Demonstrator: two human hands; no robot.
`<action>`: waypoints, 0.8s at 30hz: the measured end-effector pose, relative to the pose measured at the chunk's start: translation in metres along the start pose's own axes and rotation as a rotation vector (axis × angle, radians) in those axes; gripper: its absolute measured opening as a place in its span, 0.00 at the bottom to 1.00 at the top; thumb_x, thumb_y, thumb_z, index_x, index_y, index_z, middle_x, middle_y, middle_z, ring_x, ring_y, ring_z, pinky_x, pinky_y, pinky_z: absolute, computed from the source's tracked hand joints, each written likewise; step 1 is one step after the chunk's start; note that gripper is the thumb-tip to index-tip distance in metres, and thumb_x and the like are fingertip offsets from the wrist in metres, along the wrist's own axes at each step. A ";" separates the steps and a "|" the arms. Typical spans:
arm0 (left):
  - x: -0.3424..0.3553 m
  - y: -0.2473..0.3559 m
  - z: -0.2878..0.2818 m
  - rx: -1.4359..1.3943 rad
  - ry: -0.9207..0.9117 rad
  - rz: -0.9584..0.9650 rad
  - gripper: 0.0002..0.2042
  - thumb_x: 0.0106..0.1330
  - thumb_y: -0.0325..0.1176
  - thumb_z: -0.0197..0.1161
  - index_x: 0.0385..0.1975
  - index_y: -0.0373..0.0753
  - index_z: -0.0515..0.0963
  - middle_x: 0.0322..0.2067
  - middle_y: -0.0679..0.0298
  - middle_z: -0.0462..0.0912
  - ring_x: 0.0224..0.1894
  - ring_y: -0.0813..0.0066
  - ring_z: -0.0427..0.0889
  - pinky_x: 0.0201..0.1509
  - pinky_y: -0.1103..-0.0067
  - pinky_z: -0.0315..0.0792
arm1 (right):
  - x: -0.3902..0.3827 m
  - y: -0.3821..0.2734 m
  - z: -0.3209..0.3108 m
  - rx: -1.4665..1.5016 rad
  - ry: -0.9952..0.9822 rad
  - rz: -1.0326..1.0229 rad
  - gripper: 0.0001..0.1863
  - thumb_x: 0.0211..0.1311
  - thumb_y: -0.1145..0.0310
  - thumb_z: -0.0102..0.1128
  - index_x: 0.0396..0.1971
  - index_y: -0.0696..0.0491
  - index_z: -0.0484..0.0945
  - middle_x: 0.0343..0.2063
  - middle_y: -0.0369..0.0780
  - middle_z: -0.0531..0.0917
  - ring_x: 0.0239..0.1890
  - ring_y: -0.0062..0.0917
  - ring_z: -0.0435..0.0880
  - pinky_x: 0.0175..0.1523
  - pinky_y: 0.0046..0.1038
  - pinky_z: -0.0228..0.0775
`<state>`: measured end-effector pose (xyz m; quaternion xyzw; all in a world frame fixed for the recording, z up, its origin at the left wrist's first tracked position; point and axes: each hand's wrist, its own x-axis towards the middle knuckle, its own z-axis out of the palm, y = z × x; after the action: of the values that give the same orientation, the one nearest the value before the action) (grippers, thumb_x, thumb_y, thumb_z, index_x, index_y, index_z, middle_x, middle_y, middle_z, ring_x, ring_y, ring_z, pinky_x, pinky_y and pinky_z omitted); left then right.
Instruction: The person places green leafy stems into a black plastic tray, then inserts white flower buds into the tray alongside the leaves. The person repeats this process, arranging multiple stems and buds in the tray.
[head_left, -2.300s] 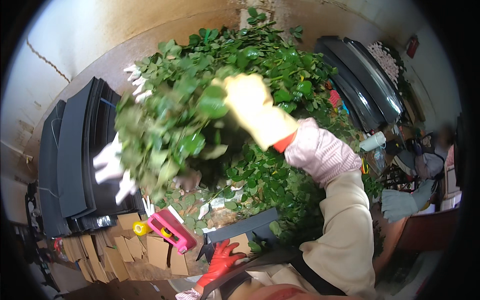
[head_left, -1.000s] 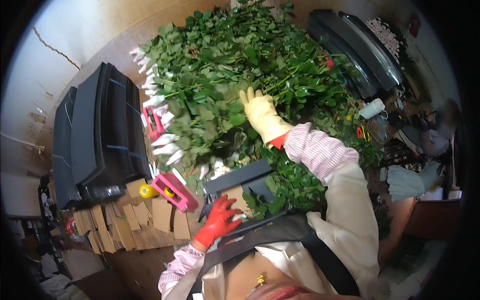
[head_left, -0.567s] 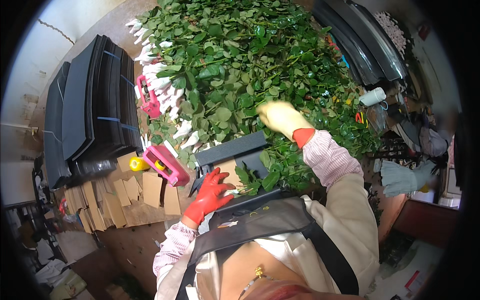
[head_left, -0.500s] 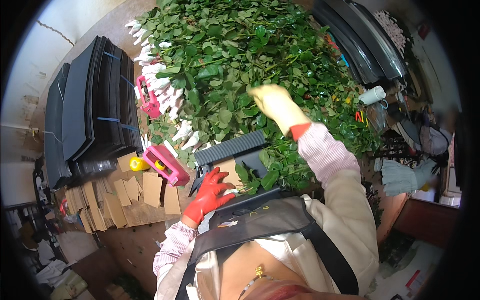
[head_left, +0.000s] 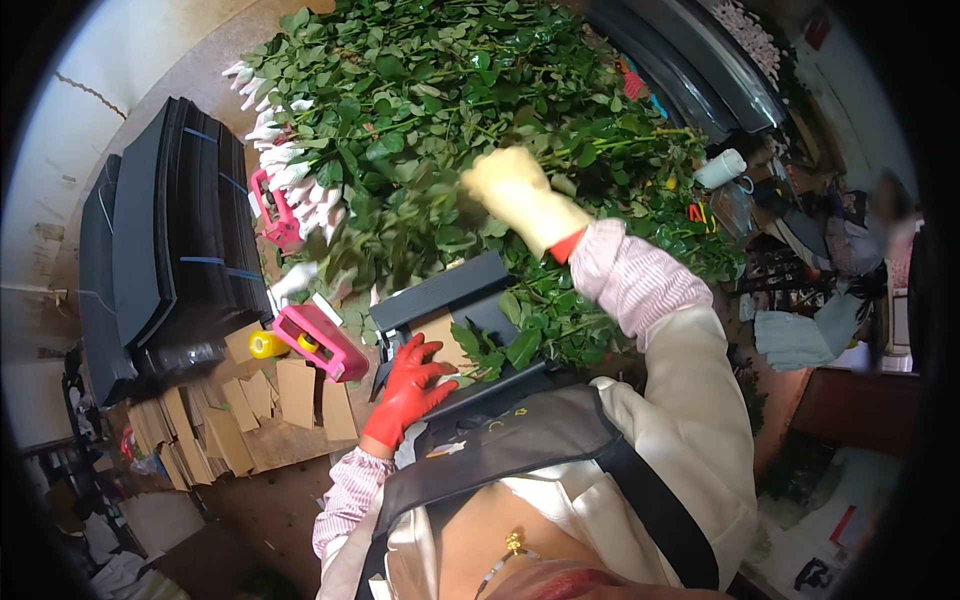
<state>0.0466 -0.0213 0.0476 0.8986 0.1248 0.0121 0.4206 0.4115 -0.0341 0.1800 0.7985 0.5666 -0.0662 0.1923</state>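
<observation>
Right hand (head_left: 515, 190), yellow-gloved, has moved farther over the leafy stems (head_left: 420, 130) than a moment ago, and one white-wrapped head (head_left: 293, 281) now shows, blurred, just beside the nearer of two pink tape dispensers (head_left: 322, 345). Its fingers are curled; whether they grip a stem, I cannot tell for the blur. The left hand (head_left: 410, 388), red-gloved, rests with fingers spread on one brown card (head_left: 437, 338) in one black folded tray (head_left: 440, 290) at the surface's (head_left: 275, 442) near edge. The stems, too many to count, cover the surface's middle, most wrapped heads toward its left edge, beside the second dispenser. One loose yellow tape roll (head_left: 266, 344) and overlapping cardboard pieces (head_left: 297, 392) lie toward the near left corner. Two black sheet stacks (head_left: 145, 225) stand along the left edge; one white cylinder (head_left: 720, 168) lies near the right.
</observation>
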 end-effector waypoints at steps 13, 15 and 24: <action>0.001 -0.003 -0.003 0.043 0.007 0.054 0.12 0.58 0.38 0.77 0.42 0.49 0.89 0.62 0.55 0.78 0.73 0.39 0.63 0.72 0.50 0.63 | -0.015 0.042 0.042 0.620 0.870 -0.069 0.16 0.66 0.75 0.61 0.52 0.48 0.86 0.50 0.43 0.88 0.48 0.42 0.88 0.54 0.37 0.83; 0.000 -0.006 0.000 0.025 0.025 0.031 0.12 0.58 0.39 0.78 0.41 0.49 0.89 0.63 0.54 0.78 0.73 0.38 0.64 0.72 0.49 0.62 | -0.009 0.024 0.023 0.652 0.915 -0.174 0.16 0.69 0.72 0.60 0.54 0.48 0.85 0.50 0.43 0.88 0.48 0.38 0.89 0.57 0.37 0.83; 0.010 -0.002 -0.002 0.061 -0.036 0.053 0.14 0.58 0.37 0.78 0.45 0.50 0.89 0.64 0.53 0.77 0.74 0.39 0.63 0.73 0.53 0.65 | 0.065 -0.006 0.044 0.210 0.575 -0.015 0.11 0.60 0.68 0.65 0.43 0.48 0.86 0.61 0.44 0.83 0.67 0.41 0.77 0.77 0.43 0.59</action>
<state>0.0552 -0.0165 0.0465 0.9141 0.0938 0.0031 0.3945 0.4332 0.0079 0.1173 0.7957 0.5938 0.1028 -0.0599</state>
